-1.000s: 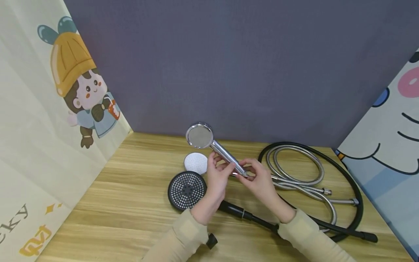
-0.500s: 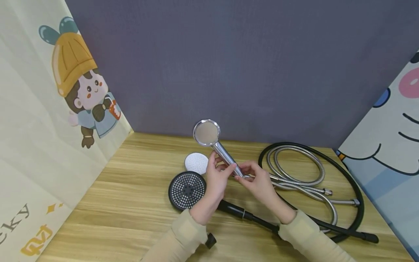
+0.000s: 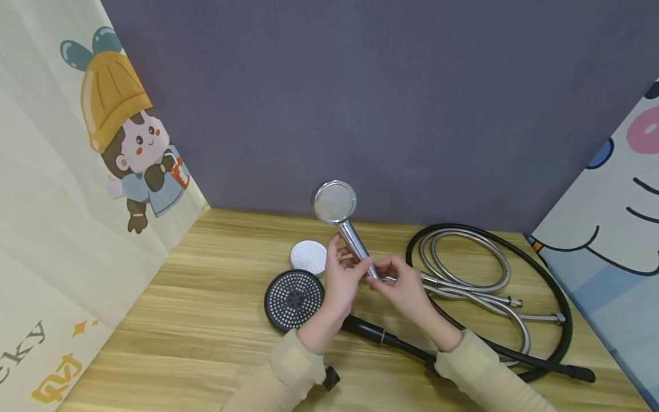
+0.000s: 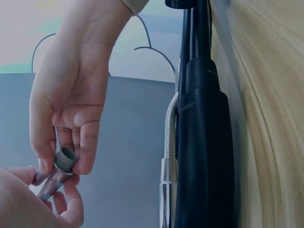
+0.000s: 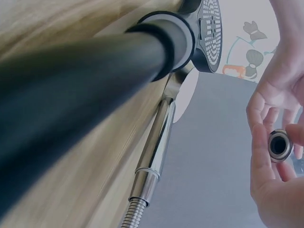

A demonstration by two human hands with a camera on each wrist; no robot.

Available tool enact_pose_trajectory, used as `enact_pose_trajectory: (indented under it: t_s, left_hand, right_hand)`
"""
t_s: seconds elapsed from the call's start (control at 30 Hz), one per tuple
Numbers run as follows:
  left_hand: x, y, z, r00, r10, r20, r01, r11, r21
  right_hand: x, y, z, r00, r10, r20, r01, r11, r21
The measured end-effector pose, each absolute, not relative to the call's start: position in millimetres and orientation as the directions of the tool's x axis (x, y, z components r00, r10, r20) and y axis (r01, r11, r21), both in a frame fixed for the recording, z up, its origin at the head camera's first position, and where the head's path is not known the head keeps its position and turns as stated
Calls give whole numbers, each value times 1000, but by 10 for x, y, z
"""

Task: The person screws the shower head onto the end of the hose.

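A chrome hand shower (image 3: 334,202) is held in the air, its round face toward the head camera. My left hand (image 3: 340,286) grips its handle (image 3: 354,240) between thumb and fingers. Around the lower end of that handle, my right hand (image 3: 409,289) pinches with thumb and fingertips. In the left wrist view the handle's grey threaded end (image 4: 65,158) shows between the fingers. The right wrist view shows the end's round opening (image 5: 280,145), with no hose on it. The shower's head is out of both wrist views.
A black shower head (image 3: 294,300) and a white-faced one (image 3: 308,256) lie on the wooden table (image 3: 206,309). Coiled silver metal hoses (image 3: 501,274) and a black hose (image 3: 563,337) lie at the right. A dark wall (image 3: 329,103) stands behind.
The hand shower has swung right and slightly up, its handle becoming more upright. My right fingers have shifted slightly left with the handle's end. The things on the table stay put.
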State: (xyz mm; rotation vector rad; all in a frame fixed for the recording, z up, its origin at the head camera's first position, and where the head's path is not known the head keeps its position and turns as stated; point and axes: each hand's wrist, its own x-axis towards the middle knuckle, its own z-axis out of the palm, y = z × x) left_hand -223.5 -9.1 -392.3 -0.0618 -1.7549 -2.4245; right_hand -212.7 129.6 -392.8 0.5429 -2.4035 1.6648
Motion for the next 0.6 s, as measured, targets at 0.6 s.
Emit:
enact_pose_trajectory:
  t_s: [0.6]
  left_hand:
    - [-2241, -173, -3943, -994, -25, 104, 107, -264, 958]
  right_hand:
    - [-2151, 1427, -3940, -884, -336, 327, -457, 468, -756]
